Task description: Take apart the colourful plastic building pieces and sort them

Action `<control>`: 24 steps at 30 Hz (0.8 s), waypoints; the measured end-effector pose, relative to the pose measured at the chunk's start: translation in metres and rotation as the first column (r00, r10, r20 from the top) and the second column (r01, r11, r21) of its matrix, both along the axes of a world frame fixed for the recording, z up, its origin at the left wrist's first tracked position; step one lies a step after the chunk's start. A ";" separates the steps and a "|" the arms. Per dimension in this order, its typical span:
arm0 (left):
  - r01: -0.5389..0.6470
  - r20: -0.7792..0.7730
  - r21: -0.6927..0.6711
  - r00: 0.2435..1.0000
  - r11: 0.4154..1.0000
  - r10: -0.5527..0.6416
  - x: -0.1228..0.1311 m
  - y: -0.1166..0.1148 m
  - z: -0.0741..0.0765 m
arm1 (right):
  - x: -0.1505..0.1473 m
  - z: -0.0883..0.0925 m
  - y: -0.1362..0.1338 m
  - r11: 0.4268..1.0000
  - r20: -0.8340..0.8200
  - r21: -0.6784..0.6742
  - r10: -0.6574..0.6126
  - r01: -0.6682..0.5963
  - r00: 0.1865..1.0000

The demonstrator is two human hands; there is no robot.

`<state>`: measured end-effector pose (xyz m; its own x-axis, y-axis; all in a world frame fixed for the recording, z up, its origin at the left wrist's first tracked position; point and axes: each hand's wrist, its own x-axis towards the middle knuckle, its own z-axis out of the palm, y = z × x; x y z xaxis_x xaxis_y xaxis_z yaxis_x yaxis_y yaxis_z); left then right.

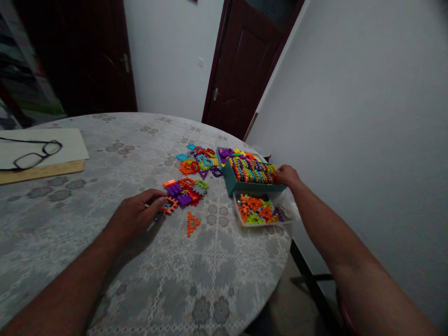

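Note:
My left hand [142,212] is closed on an orange notched building piece [170,205], held low at the near-left side of a small pile. Purple and orange pieces [184,190] make up that pile, along with a grey gear-shaped one. Just right of the hand lies a single orange triangle piece [192,224], flat on the cloth. At the right end of a green box [257,186], my right hand [289,176] has its fingers bent over the edge, against tightly packed rows of colourful pieces [250,170]. What those fingertips grip is hidden.
In front of the green box stands a clear plastic tub [264,225] of mixed pieces. Behind it is another tray [220,156]. Loose pieces [201,161] spread to its left. Glasses [31,158] rest on papers at far left. A wall [367,116] runs along the right.

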<state>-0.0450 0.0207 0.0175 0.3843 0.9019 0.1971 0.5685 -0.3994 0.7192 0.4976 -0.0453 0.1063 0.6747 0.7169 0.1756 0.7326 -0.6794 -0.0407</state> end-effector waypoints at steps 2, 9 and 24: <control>-0.048 -0.011 0.010 0.999 0.999 0.048 -0.002 0.003 -0.002 | -0.006 0.007 -0.008 0.998 0.024 0.060 0.007 -0.009 1.000; -0.123 -0.090 0.077 0.987 0.989 0.130 -0.014 0.009 -0.008 | -0.110 -0.002 -0.046 0.850 -0.012 0.383 0.397 -0.363 0.918; 0.156 -0.273 0.093 0.954 0.983 -0.125 -0.018 0.002 -0.022 | -0.297 -0.083 -0.059 0.589 -0.258 0.020 0.784 -0.808 0.565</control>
<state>-0.0627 0.0232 -0.0047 0.5576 0.8129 0.1681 0.6646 -0.5585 0.4964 0.2007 -0.1039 0.0230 -0.1686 0.9856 0.0105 0.9560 0.1661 -0.2418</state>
